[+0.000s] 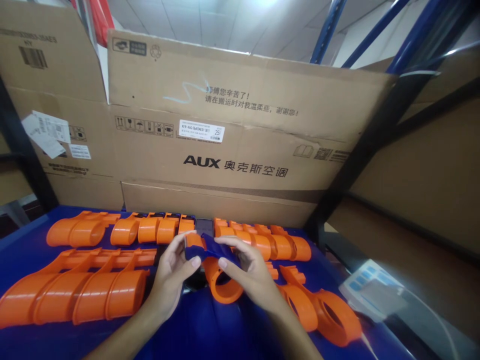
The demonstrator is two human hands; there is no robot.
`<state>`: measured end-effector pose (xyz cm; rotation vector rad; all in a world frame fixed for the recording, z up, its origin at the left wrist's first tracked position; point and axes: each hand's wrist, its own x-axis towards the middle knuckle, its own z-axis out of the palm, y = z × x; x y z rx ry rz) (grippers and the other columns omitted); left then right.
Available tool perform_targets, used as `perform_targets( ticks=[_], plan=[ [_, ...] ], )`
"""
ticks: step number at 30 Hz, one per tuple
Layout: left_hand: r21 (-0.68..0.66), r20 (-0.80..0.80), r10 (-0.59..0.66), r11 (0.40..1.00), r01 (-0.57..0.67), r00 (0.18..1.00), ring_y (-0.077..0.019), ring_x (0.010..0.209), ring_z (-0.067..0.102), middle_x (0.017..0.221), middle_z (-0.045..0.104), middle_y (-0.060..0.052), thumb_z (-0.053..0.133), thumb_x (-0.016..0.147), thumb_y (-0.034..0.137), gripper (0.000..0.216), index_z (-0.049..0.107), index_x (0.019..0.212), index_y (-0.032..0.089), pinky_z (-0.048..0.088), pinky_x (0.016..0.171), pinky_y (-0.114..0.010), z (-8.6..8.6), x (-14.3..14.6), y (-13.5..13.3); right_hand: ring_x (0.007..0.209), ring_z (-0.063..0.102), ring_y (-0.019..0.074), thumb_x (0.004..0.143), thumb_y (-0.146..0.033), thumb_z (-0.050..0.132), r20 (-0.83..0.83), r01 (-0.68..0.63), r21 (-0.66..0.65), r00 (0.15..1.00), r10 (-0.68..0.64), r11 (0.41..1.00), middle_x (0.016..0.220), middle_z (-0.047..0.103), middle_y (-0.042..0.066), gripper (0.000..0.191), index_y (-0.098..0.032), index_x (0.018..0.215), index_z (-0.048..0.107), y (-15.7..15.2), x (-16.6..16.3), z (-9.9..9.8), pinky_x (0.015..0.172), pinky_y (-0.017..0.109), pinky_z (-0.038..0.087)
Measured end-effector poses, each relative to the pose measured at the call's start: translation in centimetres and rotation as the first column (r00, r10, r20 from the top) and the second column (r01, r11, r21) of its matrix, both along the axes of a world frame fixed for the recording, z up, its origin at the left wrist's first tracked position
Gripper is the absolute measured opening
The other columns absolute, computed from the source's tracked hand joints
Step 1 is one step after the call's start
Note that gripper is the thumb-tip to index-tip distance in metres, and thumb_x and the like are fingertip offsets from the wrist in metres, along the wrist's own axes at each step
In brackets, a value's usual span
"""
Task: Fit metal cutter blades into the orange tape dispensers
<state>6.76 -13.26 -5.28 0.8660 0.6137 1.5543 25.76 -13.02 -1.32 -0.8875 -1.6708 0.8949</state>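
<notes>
While a cardboard panel [150, 165] marked AUX stands along the far edge, the blue tabletop [22, 250] in front of it is lined with orange. At the left, four ring-ended parts [90, 295] lie side by side on the near side, with two more orange parts [77, 232] beyond them. Next along the far side sit orange pieces [125, 231] with dark bits at their tops. Then comes the person's left hand [170, 275], thumb and fingers pinching the left end of a dark blue piece [221, 248]. That piece is in the middle, with an orange ring [213, 277] just below it; from here I can't tell whether they're joined. Beyond it is a dark flat device [204, 226]. The right hand [255, 272] holds the blue piece's right end. Farther right, a far row of orange rings [281, 246] curves along, two open rings [333, 315] lie nearer, and a blurred white-and-blue device [369, 290] rests past them.
</notes>
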Motion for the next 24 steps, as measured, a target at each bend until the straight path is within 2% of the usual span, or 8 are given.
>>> perform_targets(
  ticks=[5, 8, 14, 17, 21, 24],
  plan=[
    [0.029, 0.006, -0.001, 1.0, 0.001, 1.0, -0.025, 0.116, 0.066, 0.127, 0.071, -0.007, 0.086, 0.075, 0.024, 0.052, 0.07, 0.124, 0.026, 0.053, 0.099, -0.031, -0.1, -0.2, 0.0, 0.135, 0.055, 0.0286, 0.088, -0.04, 0.076, -0.047, -0.015, -0.043, 0.999, 0.013, 0.999, 0.144, 0.061, 0.007, 0.053, -0.032, 0.138, 0.06, -0.2, 0.0, -0.4, 0.118, 0.051, 0.039],
    [0.035, -0.001, -0.012, 0.999, 0.012, 1.0, -0.0281, 0.118, 0.065, 0.129, 0.07, -0.008, 0.086, 0.073, 0.024, 0.057, 0.069, 0.127, 0.025, 0.052, 0.1, -0.034, -0.2, -0.3, 0.2, 0.139, 0.052, 0.0282, 0.09, -0.039, 0.074, -0.019, -0.025, -0.065, 1.0, 0.024, 0.998, 0.146, 0.06, 0.007, 0.05, -0.032, 0.138, 0.059, -0.4, 0.0, -0.3, 0.12, 0.051, 0.035],
    [0.016, 0.01, 0.033, 0.999, -0.034, 0.999, -0.0315, 0.132, 0.057, 0.139, 0.066, -0.007, 0.086, 0.071, 0.023, 0.062, 0.068, 0.13, 0.028, 0.047, 0.109, -0.039, -0.9, -0.5, 0.0, 0.128, 0.061, 0.0294, 0.091, -0.037, 0.074, -0.041, -0.136, -0.094, 0.99, 0.132, 0.986, 0.135, 0.067, 0.008, 0.043, -0.028, 0.131, 0.063, -0.7, -0.3, 0.5, 0.113, 0.051, 0.046],
    [0.005, 0.026, 0.017, 1.0, -0.017, 1.0, -0.0333, 0.137, 0.053, 0.145, 0.062, -0.006, 0.086, 0.071, 0.023, 0.065, 0.066, 0.132, 0.03, 0.044, 0.113, -0.043, -1.5, -0.6, 0.0, 0.126, 0.063, 0.0296, 0.09, -0.035, 0.074, -0.02, -0.128, -0.078, 0.992, 0.127, 0.989, 0.133, 0.068, 0.008, 0.042, -0.027, 0.13, 0.064, -0.8, -0.4, 0.7, 0.11, 0.049, 0.048],
    [0.045, 0.039, -0.039, 0.998, 0.037, 0.998, -0.0352, 0.145, 0.043, 0.152, 0.056, -0.008, 0.082, 0.076, 0.027, 0.061, 0.064, 0.134, 0.028, 0.039, 0.117, -0.046, -1.6, -0.8, 0.3, 0.121, 0.065, 0.0298, 0.088, -0.032, 0.076, 0.107, -0.038, 0.025, 0.994, 0.035, 0.999, 0.13, 0.069, 0.008, 0.045, -0.028, 0.131, 0.063, -0.9, -0.3, 0.5, 0.106, 0.048, 0.051],
    [0.084, 0.056, -0.114, 0.99, 0.109, 0.992, -0.0382, 0.144, 0.044, 0.15, 0.057, -0.013, 0.078, 0.08, 0.032, 0.058, 0.063, 0.136, 0.024, 0.038, 0.117, -0.05, -1.0, -0.8, 0.5, 0.117, 0.065, 0.0312, 0.081, -0.032, 0.082, 0.231, 0.071, 0.221, 0.965, -0.122, 0.973, 0.127, 0.068, 0.009, 0.057, -0.029, 0.134, 0.062, -0.8, -0.2, 0.1, 0.105, 0.05, 0.05]
  ],
)
